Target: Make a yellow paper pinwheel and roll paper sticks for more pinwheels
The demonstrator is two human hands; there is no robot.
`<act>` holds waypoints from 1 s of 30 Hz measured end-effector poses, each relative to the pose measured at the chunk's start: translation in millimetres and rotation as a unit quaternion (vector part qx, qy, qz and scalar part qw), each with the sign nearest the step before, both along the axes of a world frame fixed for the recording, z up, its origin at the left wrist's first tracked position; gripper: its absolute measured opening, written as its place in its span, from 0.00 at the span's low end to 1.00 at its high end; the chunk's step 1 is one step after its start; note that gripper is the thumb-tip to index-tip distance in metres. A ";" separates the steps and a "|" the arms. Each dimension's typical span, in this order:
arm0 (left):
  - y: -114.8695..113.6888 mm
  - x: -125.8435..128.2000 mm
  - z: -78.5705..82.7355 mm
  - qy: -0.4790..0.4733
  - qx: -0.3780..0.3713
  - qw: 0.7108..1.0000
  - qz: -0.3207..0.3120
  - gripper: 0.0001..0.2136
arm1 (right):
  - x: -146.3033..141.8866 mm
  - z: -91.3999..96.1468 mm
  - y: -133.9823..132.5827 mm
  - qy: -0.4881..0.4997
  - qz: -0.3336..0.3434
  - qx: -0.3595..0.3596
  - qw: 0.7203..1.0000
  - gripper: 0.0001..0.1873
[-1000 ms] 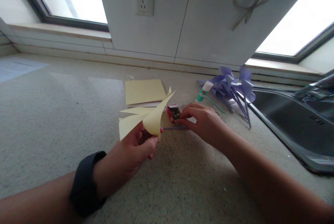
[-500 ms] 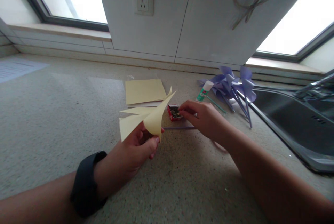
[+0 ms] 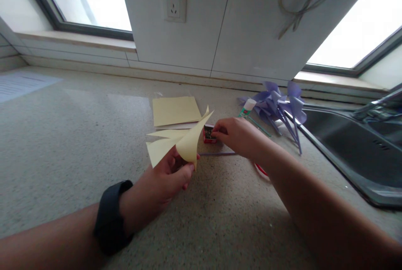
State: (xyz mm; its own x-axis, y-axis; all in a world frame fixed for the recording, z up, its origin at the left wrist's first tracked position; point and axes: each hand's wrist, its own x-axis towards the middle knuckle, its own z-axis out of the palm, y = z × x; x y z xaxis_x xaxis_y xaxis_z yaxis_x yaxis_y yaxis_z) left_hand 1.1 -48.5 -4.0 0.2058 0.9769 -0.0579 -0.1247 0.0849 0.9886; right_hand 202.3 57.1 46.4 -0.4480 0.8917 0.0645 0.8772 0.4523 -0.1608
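My left hand (image 3: 165,180) pinches a yellow paper pinwheel (image 3: 192,139) at its gathered middle, with its blades curling up and out to the left. Thumb and fingertips of my right hand (image 3: 237,133) are closed at the right side of a small open red box (image 3: 208,139) of tiny metal pieces, perhaps pins. Whatever those fingertips hold is too small to make out. A thin purple stick (image 3: 218,153) lies on the counter between my hands, its right end hidden by my right hand. Beneath my right wrist shows part of a red loop (image 3: 261,170).
Yellow paper sheets (image 3: 176,111) lie behind the pinwheel. Beyond my right hand are a glue stick (image 3: 247,107), a green stick (image 3: 261,128) and several purple pinwheels (image 3: 278,104). A steel sink (image 3: 354,144) borders the right; a printed sheet (image 3: 25,83) lies far left.
My right fingertips have shifted slightly left over the red box. The red loop shows more beneath my wrist. My left hand keeps its hold on the pinwheel; the view has moved slightly.
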 end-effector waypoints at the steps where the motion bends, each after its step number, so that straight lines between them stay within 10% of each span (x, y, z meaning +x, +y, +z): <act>1: 0.3 0.3 0.9 0.001 0.000 1.000 0.000 0.08 | -0.5 -0.1 0.5 -0.005 -0.006 -0.002 1.000 0.09; 30: 1.0 1.4 4.2 0.008 0.005 1.000 -0.025 0.09 | -10.5 -9.1 12.9 0.019 -0.041 0.009 0.999 0.05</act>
State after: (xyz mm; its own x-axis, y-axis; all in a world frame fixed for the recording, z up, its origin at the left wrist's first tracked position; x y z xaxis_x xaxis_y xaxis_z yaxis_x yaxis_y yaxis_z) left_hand 2.4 -47.5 0.2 0.2537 0.9659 -0.0523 -0.1047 0.0811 0.9912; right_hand 191.8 69.9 37.3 -0.3705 0.9239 0.0955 0.9049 0.3822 -0.1872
